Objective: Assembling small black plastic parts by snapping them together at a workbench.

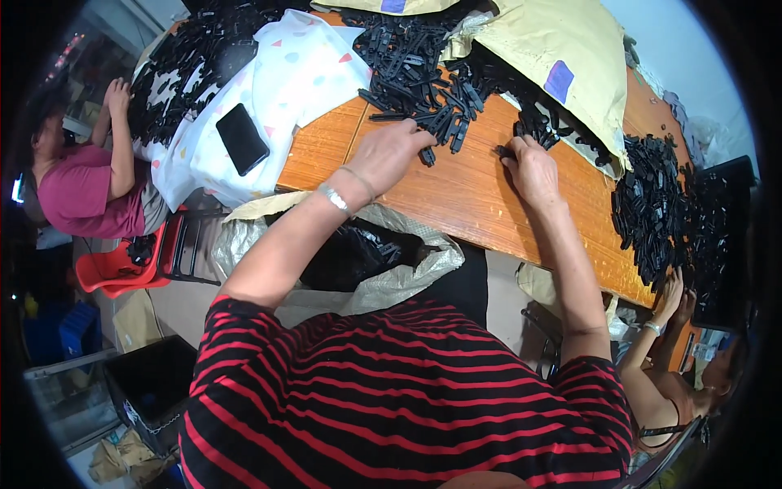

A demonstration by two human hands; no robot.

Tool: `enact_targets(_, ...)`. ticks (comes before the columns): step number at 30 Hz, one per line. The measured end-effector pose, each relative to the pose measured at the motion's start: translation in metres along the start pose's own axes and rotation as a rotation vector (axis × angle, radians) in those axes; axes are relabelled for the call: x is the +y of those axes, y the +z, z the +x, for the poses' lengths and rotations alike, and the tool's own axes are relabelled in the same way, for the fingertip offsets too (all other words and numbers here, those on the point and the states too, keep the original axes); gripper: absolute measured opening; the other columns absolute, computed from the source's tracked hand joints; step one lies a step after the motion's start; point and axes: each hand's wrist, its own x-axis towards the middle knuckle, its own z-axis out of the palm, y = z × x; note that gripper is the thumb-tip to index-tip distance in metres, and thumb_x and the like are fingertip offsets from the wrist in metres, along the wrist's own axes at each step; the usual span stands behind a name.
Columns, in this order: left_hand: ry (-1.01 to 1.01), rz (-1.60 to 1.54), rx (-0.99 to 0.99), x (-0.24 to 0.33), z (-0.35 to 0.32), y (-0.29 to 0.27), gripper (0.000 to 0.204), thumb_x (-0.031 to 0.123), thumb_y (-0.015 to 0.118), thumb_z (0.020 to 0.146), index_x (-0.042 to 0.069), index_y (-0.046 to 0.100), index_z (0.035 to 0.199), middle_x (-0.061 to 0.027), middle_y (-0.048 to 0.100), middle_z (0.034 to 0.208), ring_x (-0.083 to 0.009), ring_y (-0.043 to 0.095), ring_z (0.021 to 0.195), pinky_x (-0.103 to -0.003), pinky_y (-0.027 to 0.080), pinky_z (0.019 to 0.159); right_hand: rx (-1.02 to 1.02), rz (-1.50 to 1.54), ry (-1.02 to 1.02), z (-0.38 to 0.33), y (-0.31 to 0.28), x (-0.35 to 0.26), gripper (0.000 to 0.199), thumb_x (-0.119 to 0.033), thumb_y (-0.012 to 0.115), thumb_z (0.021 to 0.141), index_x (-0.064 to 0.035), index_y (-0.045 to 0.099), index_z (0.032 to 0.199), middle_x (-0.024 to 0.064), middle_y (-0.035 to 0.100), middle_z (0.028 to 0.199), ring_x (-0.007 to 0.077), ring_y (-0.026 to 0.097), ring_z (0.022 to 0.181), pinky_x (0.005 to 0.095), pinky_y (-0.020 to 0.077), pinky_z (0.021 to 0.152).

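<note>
1. Far left: a co-worker (90, 191) in a purple shirt sits beside a red chair (134, 265), near a spread of dark pieces (191, 77).
2. Left of centre: a patterned plastic sheet (305, 69) covers part of the wooden table (481, 200). A black phone (243, 139) lies on it. Both occupy surface beside the left arm.
3. Below the table edge: a woven sack (440, 262) gapes toward the wearer. Its contents are dark; their kind cannot be confirmed.
4. Centre: the left hand (387, 155) is at the near edge of the black pieces (407, 61), fingers bent and narrow. Whether it grips a piece cannot be told.
5. Progress, as judged: work is under way. Most black pieces remain heaped loosely; no finished portion can be identified.
6. Right of centre: the right hand (535, 171) has curled fingers at the small pieces (533, 126) before a yellow sack (562, 37). Its grip cannot be told. The sack limits reach beyond.
7. Far right: a second co-worker's hands (670, 297) are at another heap (649, 204), beside a black tray (725, 244).
</note>
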Motion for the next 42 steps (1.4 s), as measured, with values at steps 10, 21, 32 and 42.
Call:
enact_targets(10, 0.286, 0.136, -0.038, -0.012, 0.018, 0.002, 0.021, 0.01, 0.067, 0.075, 0.01, 0.065, 0.096, -0.008, 0.056, 0.088, -0.0278, 0.059, 0.087, -0.037, 0.05, 0.071, 0.046, 0.447, 0.043, -0.024, -0.001, -0.031, 0.02, -0.007, 0.068, 0.084, 0.0003, 0.062, 0.101, 0.0152, 0.064, 0.091, 0.0255, 0.065, 0.076, 0.0344, 0.0518, 0.068)
enact_targets(21, -0.468, -1.377, 0.143, 0.026, -0.017, -0.012, 0.026, -0.002, 0.061, 0.087, -0.002, 0.055, 0.112, -0.0051, 0.065, 0.098, -0.0089, 0.064, 0.086, -0.022, 0.054, 0.074, 0.27, 0.954, 0.01, -0.019, -0.005, -0.115, 0.019, 0.0, 0.068, 0.085, 0.002, 0.065, 0.103, 0.0066, 0.063, 0.087, 0.0104, 0.064, 0.069, 0.0228, 0.0505, 0.061)
enact_targets(32, -0.37, -1.277, 0.251, 0.029, -0.031, -0.019, 0.027, -0.004, 0.06, 0.087, -0.002, 0.055, 0.113, -0.0058, 0.064, 0.098, -0.01, 0.064, 0.09, -0.022, 0.053, 0.078, 0.228, 0.938, -0.042, -0.013, -0.005, -0.128, 0.018, 0.002, 0.072, 0.08, 0.0021, 0.067, 0.098, 0.006, 0.063, 0.085, 0.0091, 0.062, 0.069, 0.0222, 0.0487, 0.06)
enact_targets(42, -0.322, -1.109, 0.441, 0.061, -0.035, -0.024, 0.029, -0.003, 0.06, 0.088, -0.002, 0.055, 0.117, -0.0079, 0.066, 0.1, -0.0122, 0.065, 0.089, -0.025, 0.053, 0.08, 0.363, 0.8, -0.17, -0.019, -0.017, -0.14, 0.025, 0.001, 0.073, 0.076, -0.0003, 0.064, 0.099, 0.0067, 0.063, 0.094, 0.0151, 0.063, 0.073, 0.0254, 0.0527, 0.063)
